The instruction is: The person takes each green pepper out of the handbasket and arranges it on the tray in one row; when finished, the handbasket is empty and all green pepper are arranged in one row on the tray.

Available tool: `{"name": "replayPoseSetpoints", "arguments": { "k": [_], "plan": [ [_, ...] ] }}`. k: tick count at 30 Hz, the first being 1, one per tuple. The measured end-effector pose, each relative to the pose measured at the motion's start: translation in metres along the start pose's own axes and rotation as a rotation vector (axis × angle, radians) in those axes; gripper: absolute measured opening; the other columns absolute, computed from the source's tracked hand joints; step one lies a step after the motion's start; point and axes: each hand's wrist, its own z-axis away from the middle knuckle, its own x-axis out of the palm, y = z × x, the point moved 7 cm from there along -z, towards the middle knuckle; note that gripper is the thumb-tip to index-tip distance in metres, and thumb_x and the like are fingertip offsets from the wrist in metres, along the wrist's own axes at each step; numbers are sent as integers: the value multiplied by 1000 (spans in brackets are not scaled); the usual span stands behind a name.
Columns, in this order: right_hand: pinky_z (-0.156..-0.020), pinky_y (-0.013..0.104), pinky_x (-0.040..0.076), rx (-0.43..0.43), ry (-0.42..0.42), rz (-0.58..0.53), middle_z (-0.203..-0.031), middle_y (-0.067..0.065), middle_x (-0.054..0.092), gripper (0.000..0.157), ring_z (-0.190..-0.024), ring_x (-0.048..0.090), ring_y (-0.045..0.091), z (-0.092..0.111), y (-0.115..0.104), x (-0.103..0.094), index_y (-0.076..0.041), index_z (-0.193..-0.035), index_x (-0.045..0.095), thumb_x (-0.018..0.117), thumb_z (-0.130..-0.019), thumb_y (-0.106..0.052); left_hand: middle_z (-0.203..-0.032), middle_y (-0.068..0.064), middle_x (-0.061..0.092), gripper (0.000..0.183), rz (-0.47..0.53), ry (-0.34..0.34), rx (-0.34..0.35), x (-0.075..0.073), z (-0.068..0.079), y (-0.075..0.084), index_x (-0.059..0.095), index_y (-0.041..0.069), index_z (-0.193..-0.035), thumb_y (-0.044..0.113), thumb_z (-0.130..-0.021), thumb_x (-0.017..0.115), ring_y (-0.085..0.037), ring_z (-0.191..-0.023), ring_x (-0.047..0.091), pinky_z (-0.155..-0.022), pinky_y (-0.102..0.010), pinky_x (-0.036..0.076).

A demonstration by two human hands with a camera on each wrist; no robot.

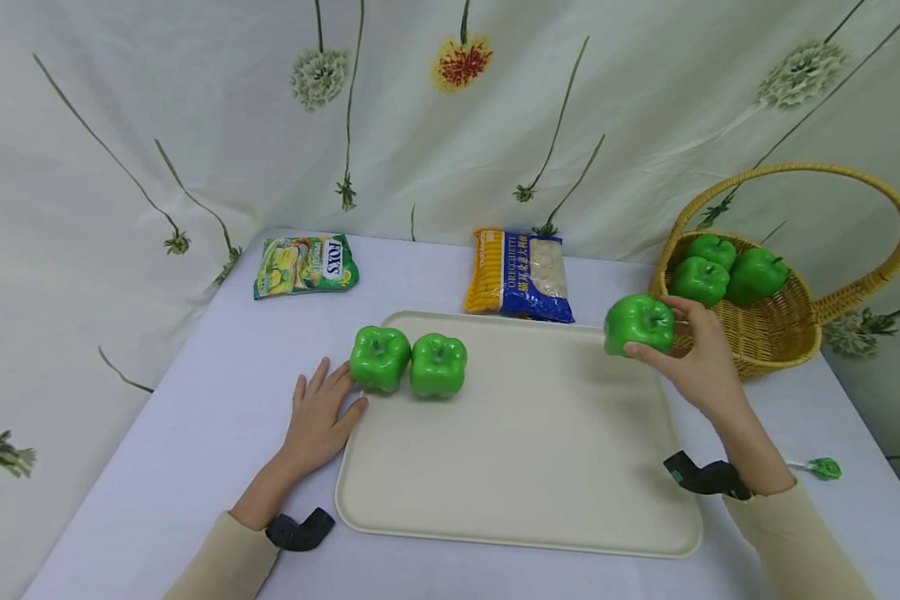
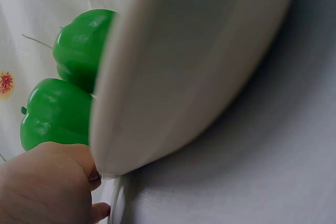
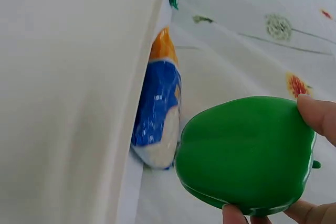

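My right hand (image 1: 701, 354) holds a green bell pepper (image 1: 640, 325) between thumb and fingers, above the back right corner of the cream tray (image 1: 525, 467). In the right wrist view the same pepper (image 3: 247, 153) fills the lower right, thumb on one side and fingertips on the other. My left hand (image 1: 322, 421) rests at the tray's left edge with fingers spread, close beside a second bell pepper (image 1: 379, 358). A third bell pepper (image 1: 438, 365) sits right of that one on the tray. The left wrist view shows both peppers (image 2: 55, 114) beyond the tray's rim.
A wicker basket (image 1: 783, 337) with a tall handle stands at the back right, several green peppers (image 1: 701, 279) inside. Behind the tray lie an orecchiette pasta bag (image 1: 521, 275) and a green Fox's candy bag (image 1: 306, 265). A small green-tipped item (image 1: 823, 468) lies right of the tray.
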Motion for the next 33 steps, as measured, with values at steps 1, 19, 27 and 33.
{"name": "replayPoseSetpoints", "arguments": {
  "k": [1,19,27,33],
  "plan": [
    [-75,12,42,-8,-22,-10,-132,26,42,79,-114,49,36,0,-5,8,-1,-145,38,79,-83,-27,-151,-22,41,47,1,-2,0,0,0,0,49,4,-141,21,-97,52,-52,-145,15,-111,-73,1],
    [-81,40,58,-50,-274,-97,-126,21,48,77,-110,54,34,9,-47,117,-3,-140,43,84,-78,-27,-152,-20,41,49,4,-10,-10,1,-1,-2,48,5,-142,22,-97,52,-51,-146,14,-112,-72,-1],
    [-80,38,58,-56,-285,-97,-124,20,49,77,-109,56,34,13,-49,133,-4,-137,46,86,-75,-26,-151,-21,41,48,-1,5,-1,0,-1,0,48,4,-142,21,-97,52,-51,-145,16,-111,-73,0],
    [-77,36,59,-74,-283,-113,-122,20,49,79,-107,56,33,16,-52,136,-4,-137,47,88,-72,-21,-151,-21,42,48,-1,10,3,0,0,0,48,5,-142,21,-97,52,-51,-145,16,-111,-73,1]
  ]
}}
